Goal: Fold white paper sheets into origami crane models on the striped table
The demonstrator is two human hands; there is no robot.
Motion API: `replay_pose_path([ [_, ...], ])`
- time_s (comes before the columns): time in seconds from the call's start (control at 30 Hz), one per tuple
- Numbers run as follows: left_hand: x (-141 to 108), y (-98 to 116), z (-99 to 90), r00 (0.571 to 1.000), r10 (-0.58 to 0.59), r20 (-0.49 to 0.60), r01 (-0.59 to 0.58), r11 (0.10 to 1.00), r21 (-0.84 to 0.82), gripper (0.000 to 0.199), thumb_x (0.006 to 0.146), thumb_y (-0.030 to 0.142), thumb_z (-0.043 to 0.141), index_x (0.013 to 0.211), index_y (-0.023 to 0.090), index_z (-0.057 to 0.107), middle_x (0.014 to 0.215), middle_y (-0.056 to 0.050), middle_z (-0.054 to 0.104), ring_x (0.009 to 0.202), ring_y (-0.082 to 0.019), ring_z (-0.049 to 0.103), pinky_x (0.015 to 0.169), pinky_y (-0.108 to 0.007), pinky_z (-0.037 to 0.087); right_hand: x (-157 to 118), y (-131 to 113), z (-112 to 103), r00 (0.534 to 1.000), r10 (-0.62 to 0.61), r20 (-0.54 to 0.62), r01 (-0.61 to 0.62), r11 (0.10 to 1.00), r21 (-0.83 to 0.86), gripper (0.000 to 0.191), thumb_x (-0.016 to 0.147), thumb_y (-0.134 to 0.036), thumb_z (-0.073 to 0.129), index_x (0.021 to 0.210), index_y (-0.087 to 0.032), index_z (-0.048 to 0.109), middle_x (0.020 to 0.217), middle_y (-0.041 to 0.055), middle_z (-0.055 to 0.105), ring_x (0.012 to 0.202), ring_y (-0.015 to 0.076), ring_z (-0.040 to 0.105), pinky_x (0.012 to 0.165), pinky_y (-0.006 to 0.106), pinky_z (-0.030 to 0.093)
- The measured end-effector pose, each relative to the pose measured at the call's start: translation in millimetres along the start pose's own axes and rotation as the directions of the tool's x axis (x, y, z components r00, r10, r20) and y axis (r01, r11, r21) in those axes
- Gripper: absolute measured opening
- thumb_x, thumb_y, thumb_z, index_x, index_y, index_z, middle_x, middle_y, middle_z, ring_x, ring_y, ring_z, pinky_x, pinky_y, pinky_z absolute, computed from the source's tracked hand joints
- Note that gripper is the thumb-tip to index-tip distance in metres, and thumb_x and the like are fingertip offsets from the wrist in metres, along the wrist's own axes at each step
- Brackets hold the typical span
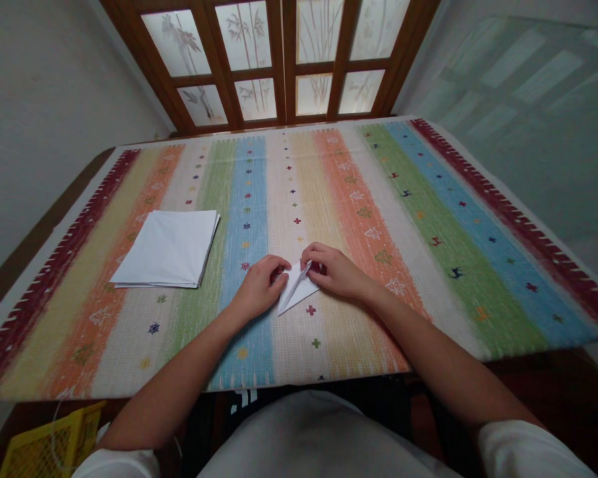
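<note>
A small piece of folded white paper [297,289] lies near the front middle of the table, with one flap raised along its middle. My left hand [262,284] pinches its left edge between thumb and fingers. On the other side, my right hand [337,271] has its fingers curled closed on the raised flap and the right edge. The fingertips of both hands hide parts of the paper's upper corners. To the left, apart from both hands, rests a stack of white square paper sheets [167,249].
A striped, patterned cloth [379,265] covers the table. Wooden doors with frosted panes [284,66] stand beyond the far edge. A glass-like panel [518,119] is at the right wall. Below the table's front left corner is a yellow plastic basket [44,441].
</note>
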State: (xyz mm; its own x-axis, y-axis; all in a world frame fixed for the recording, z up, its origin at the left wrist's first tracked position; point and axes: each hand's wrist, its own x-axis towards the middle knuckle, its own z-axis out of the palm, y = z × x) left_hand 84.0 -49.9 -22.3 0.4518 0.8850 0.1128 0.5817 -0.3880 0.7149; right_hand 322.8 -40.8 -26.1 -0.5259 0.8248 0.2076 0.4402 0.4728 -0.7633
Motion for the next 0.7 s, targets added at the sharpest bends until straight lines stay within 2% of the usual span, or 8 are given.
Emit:
replay_pose_path([
  [0.13,-1.5,1.6,1.7,0.998,0.032,0.046,-0.033,0.999,0.015,0.013,0.091,0.016,0.068,0.103,0.019,0.071,0.110,-0.009,0.070,0.093,-0.022,0.064,0.091,-0.040,0.054,-7.9,1.7,-15.5,0.997,-0.017,0.077,0.015,0.999,0.033,0.024,0.087,-0.004,0.057,0.091,-0.020,0.075,0.111,0.0070,0.069,0.089,0.0174,0.065,0.080,0.031,0.051],
  [0.27,-3.7,2.3,7.0,0.997,0.062,0.041,-0.064,0.997,0.046,0.017,0.093,0.017,0.068,0.109,0.020,0.070,0.111,-0.009,0.070,0.100,-0.024,0.064,0.098,-0.044,0.052,-12.8,1.4,-25.2,0.993,-0.038,0.109,0.036,0.999,0.015,0.010,0.093,-0.019,0.069,0.091,-0.020,0.078,0.115,0.0088,0.069,0.096,0.0198,0.068,0.090,0.035,0.053],
  [0.37,-4.7,3.8,9.2,0.995,0.086,0.045,-0.088,0.995,0.052,0.019,0.094,0.019,0.067,0.113,0.020,0.067,0.108,-0.008,0.071,0.102,-0.025,0.063,0.100,-0.046,0.051,-14.2,-1.7,-25.4,0.991,-0.024,0.128,0.027,0.999,-0.020,0.004,0.089,-0.020,0.076,0.093,-0.021,0.077,0.120,0.0088,0.065,0.102,0.0210,0.067,0.094,0.036,0.053],
  [0.43,-5.1,5.8,9.2,0.994,0.091,0.056,-0.093,0.995,0.039,0.021,0.094,0.020,0.067,0.115,0.020,0.066,0.107,-0.008,0.071,0.102,-0.025,0.063,0.100,-0.046,0.051,-15.4,-4.7,-23.6,0.993,0.060,0.104,-0.052,0.996,-0.078,0.019,0.086,-0.019,0.080,0.104,-0.023,0.075,0.123,0.0085,0.063,0.098,0.0205,0.067,0.090,0.036,0.054],
  [0.53,-5.5,9.7,9.0,0.996,0.072,0.050,-0.071,0.997,-0.024,0.023,0.092,0.019,0.069,0.114,0.021,0.064,0.108,-0.008,0.069,0.098,-0.024,0.064,0.095,-0.044,0.053,-18.1,-7.6,-20.5,0.980,0.198,-0.002,-0.196,0.966,-0.171,0.049,0.079,-0.025,0.088,0.124,-0.024,0.066,0.124,0.0098,0.063,0.088,0.0211,0.066,0.082,0.036,0.055],
  [0.6,-5.9,12.0,10.1,0.999,0.040,0.021,-0.038,0.995,-0.090,0.023,0.089,0.017,0.069,0.111,0.022,0.063,0.109,-0.007,0.067,0.095,-0.022,0.063,0.089,-0.039,0.054,-19.6,-7.4,-18.6,0.969,0.244,-0.039,-0.247,0.952,-0.182,0.061,0.078,-0.027,0.090,0.131,-0.024,0.061,0.115,0.0090,0.067,0.086,0.0228,0.067,0.078,0.036,0.053],
  [0.7,-6.6,13.5,13.8,0.999,-0.036,-0.030,0.029,0.978,-0.209,0.023,0.086,0.013,0.068,0.107,0.022,0.062,0.110,-0.006,0.064,0.094,-0.019,0.063,0.078,-0.031,0.055,-19.9,-4.8,-15.9,0.960,0.279,-0.028,-0.280,0.951,-0.132,0.068,0.080,-0.025,0.087,0.140,-0.025,0.055,0.095,0.0038,0.070,0.078,0.0220,0.067,0.070,0.033,0.049],
])
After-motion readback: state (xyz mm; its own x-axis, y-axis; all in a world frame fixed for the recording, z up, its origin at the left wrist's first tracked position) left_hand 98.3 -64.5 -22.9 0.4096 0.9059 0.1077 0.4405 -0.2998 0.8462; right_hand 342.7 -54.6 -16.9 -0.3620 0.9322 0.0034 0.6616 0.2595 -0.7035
